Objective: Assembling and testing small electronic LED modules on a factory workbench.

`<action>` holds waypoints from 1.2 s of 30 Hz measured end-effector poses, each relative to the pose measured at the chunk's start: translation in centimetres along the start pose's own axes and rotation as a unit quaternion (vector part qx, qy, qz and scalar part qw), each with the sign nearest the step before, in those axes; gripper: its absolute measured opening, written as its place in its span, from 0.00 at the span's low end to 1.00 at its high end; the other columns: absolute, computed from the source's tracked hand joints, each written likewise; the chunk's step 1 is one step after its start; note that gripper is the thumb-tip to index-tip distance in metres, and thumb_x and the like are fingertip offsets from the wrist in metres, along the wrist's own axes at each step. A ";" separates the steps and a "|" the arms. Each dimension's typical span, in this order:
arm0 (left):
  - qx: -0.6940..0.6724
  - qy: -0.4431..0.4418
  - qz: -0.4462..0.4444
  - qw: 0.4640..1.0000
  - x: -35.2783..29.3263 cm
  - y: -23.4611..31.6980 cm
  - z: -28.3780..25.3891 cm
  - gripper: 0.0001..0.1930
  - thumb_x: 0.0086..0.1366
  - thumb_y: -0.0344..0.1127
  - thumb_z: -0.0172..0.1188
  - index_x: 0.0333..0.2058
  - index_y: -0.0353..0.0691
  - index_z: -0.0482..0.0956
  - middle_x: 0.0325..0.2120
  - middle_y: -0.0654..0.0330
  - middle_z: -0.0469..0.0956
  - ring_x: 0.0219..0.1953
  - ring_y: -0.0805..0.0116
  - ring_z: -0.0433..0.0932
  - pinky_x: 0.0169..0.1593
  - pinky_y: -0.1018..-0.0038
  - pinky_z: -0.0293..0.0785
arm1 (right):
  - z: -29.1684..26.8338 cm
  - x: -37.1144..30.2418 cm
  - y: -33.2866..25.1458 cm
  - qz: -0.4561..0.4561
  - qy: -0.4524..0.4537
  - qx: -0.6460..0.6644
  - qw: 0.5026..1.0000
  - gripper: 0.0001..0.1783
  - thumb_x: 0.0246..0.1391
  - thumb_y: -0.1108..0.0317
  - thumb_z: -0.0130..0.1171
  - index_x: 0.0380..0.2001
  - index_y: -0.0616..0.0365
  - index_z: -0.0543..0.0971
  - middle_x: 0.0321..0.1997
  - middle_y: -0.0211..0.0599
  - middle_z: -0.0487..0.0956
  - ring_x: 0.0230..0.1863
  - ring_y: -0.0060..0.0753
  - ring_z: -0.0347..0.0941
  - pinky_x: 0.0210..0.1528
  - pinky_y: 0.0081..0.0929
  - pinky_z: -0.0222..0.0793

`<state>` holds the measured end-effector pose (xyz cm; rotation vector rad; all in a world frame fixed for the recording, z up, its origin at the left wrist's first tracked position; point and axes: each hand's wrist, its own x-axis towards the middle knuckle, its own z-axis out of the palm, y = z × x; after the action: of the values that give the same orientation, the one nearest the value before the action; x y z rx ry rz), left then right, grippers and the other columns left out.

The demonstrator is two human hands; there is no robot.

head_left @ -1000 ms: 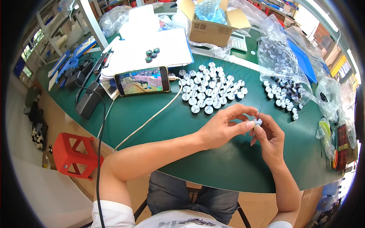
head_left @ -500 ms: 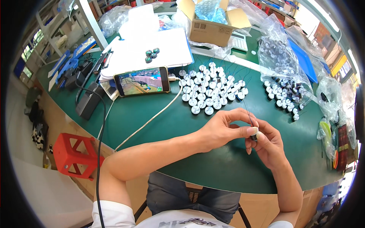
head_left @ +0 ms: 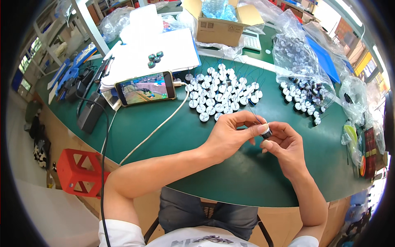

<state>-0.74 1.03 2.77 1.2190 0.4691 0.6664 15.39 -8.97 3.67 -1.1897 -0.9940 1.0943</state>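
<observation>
A person sits at a dark green, smooth-topped table point(head_left: 333, 160), both bare hands raised over its near side, right of centre. Between them is a small round component with a black body and white end point(head_left: 268, 133), well above the tabletop as far as can be judged. The left hand point(head_left: 228, 138) pinches it between thumb and forefinger, apparently to steady it and keep its thin dark wires point(head_left: 256, 114) in check. The right hand point(head_left: 288, 145) faces it from the right, thumb and forefinger spread apart, perhaps to leave room for turning it; whether they touch it, I cannot tell.

The component is short and stubby. Its long axis seems tilted, white end up and toward the far left, black body toward the near right; fingers hide the exact angle. The wires run far and left.

Just beyond the hands, a cluster of similar white-topped round components point(head_left: 218, 96) stands mostly white face up, probably so their wires stay free. To the far right, more spill from a clear plastic bag point(head_left: 294, 51). To the left, a black-framed smartphone point(head_left: 146, 88) is propped sideways, its lit screen facing the person, presumably for easy viewing.
</observation>
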 end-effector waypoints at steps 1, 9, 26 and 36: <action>-0.010 -0.006 0.025 1.000 0.0 -0.2 0.2 0.08 0.62 0.32 0.64 0.37 0.35 0.81 0.35 0.63 0.80 0.31 0.78 0.75 0.34 0.81 0.72 | 0.0 -0.1 0.0 0.001 0.001 0.001 1.000 0.17 0.53 0.73 0.64 0.45 0.64 0.73 0.37 0.37 0.79 0.35 0.24 0.77 0.35 0.21 0.75; -0.023 0.005 0.041 0.999 0.0 -0.6 -0.2 0.09 0.62 0.32 0.63 0.39 0.34 0.81 0.35 0.62 0.80 0.35 0.76 0.77 0.38 0.79 0.75 | 0.0 -0.1 0.6 -0.105 0.055 -0.117 0.986 0.17 0.49 0.77 0.66 0.43 0.66 0.76 0.35 0.35 0.81 0.37 0.24 0.79 0.41 0.21 0.77; -0.018 0.008 0.047 0.999 -0.2 0.0 0.5 0.11 0.62 0.31 0.63 0.42 0.34 0.80 0.38 0.60 0.81 0.40 0.74 0.78 0.45 0.75 0.77 | -0.6 0.0 0.3 -0.303 0.073 -0.314 0.897 0.18 0.42 0.77 0.70 0.40 0.62 0.80 0.34 0.39 0.82 0.29 0.27 0.79 0.28 0.22 0.76; -0.031 0.020 0.070 0.997 -0.7 0.0 1.0 0.11 0.61 0.27 0.64 0.42 0.32 0.78 0.39 0.59 0.80 0.42 0.74 0.78 0.47 0.76 0.76 | -0.7 0.0 0.6 -0.355 0.080 -0.338 0.868 0.18 0.40 0.75 0.72 0.38 0.61 0.81 0.35 0.39 0.82 0.27 0.28 0.79 0.25 0.21 0.76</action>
<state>-0.60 -0.10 3.05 1.1894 0.3952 0.8197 15.97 -9.04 2.99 -1.2526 -1.5793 0.0363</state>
